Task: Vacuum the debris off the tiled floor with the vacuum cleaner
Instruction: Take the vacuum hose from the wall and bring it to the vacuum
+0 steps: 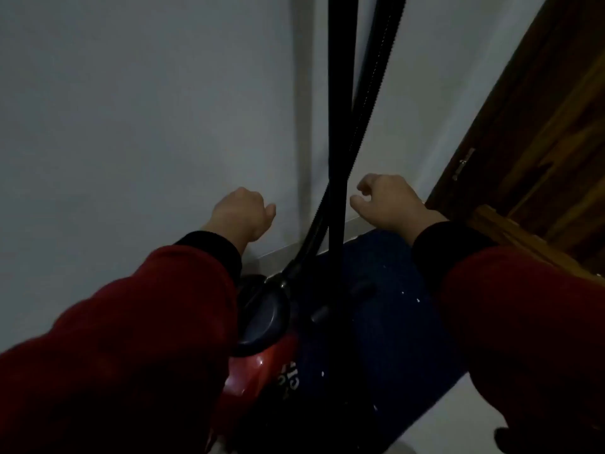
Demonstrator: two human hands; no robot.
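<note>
Both hands are raised, one on either side of the vacuum's black wand (339, 126) and ribbed hose (370, 93). The left hand (240, 213) has its fingers curled and holds nothing. The right hand (386, 201) is loosely curled, also holding nothing. The red vacuum cleaner (258, 358) stands below and between the hands, beside a blue mat (393, 309) carrying white specks of debris (417, 300).
</note>
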